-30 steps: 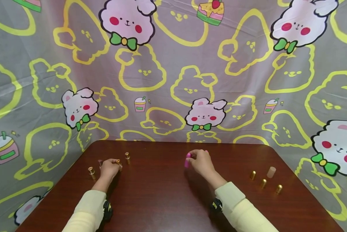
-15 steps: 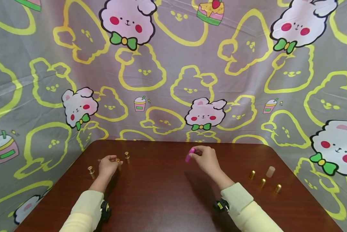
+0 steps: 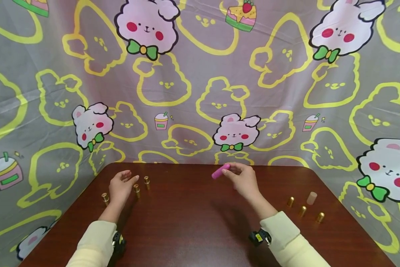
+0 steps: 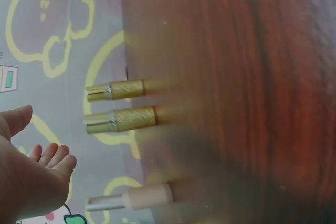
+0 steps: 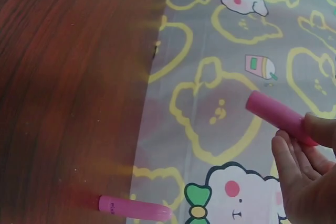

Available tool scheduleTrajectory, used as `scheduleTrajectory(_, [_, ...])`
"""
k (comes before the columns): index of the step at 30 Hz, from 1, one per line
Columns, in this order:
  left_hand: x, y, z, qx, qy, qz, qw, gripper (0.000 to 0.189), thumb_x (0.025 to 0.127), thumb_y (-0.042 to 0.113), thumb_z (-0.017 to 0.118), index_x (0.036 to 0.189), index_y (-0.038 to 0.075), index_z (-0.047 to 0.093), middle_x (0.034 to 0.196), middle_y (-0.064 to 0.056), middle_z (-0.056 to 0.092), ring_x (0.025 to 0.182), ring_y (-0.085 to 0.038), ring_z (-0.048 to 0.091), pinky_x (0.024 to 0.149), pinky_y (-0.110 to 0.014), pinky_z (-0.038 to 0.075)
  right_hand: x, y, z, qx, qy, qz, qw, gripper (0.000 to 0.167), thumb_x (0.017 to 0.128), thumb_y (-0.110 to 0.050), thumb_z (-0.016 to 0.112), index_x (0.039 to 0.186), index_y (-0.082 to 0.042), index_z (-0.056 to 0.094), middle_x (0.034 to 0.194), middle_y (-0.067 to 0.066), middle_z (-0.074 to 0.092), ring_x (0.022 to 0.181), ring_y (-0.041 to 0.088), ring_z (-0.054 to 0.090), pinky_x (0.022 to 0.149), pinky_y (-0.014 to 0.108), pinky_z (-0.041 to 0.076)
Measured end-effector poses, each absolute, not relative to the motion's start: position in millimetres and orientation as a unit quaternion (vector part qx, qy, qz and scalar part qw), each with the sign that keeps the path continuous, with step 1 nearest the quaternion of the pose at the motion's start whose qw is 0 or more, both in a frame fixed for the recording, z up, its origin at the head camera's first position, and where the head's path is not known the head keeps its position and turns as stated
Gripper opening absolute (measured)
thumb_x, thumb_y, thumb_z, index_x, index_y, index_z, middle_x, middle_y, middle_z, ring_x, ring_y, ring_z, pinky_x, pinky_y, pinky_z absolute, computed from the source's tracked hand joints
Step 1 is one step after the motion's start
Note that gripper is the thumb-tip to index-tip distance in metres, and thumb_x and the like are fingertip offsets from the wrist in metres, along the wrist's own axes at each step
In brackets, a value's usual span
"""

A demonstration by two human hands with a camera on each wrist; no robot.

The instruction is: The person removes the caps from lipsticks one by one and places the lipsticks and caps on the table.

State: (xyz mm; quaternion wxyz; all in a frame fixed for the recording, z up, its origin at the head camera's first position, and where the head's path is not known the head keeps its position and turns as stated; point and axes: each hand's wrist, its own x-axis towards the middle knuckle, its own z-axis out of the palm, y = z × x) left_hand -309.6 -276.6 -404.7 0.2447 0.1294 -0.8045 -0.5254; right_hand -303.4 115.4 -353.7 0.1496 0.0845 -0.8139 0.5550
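Observation:
My left hand (image 3: 121, 187) is raised with its fingers spread apart, holding nothing. Beside its thumb stands a gold lipstick tube (image 3: 137, 191), with another gold lipstick tube (image 3: 147, 182) farther back. A third gold tube (image 3: 105, 199) is partly covered by the wrist. The left wrist view also shows a pinkish lipstick tube with a silver top (image 4: 139, 199), which the hand hides from the head camera. My right hand (image 3: 245, 181) pinches one end of a slim pink tube (image 3: 219, 172), tilted in the air. Below it, a second pink tube (image 5: 134, 209) stands upright on the table.
Toward the right of the brown table (image 3: 186, 222) stand several caps: gold ones (image 3: 302, 211) and a translucent pinkish one (image 3: 311, 198). A patterned cloth (image 3: 193, 92) hangs right behind the table's back edge and along both sides.
The left fingers have come off the middle gold lipstick tube, and that hand has drawn up and left. The right hand has lifted the pink tube and moved slightly right, tipping it over.

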Motion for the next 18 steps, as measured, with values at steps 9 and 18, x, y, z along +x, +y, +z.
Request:
scheduleTrajectory(9, [-313, -255, -390, 0.098, -0.769, -0.571, 0.271, 0.044, 0.089, 0.019, 0.072, 0.124, -0.004, 0.058, 0.126, -0.021, 0.060, 0.118, -0.032, 0.057, 0.082, -0.016, 0.045, -302, 116, -345, 0.066, -0.714, 0.678, 0.164, 0.028, 0.086, -0.010, 0.075, 0.109, 0.004, 0.069, 0.098, 0.013, 0.071, 0.090, 0.024, 0.069, 0.080, 0.025, 0.054])
scheduleTrajectory(18, [-316, -212, -378, 0.020, -0.709, -0.652, 0.269, 0.038, 0.087, 0.006, 0.072, 0.120, -0.009, 0.059, 0.120, -0.025, 0.061, 0.102, -0.013, 0.063, 0.082, -0.012, 0.048, -299, 114, -339, 0.054, -0.629, 0.761, 0.148, 0.029, 0.088, -0.002, 0.070, 0.112, 0.012, 0.063, 0.091, 0.007, 0.069, 0.082, 0.014, 0.071, 0.082, 0.032, 0.055])
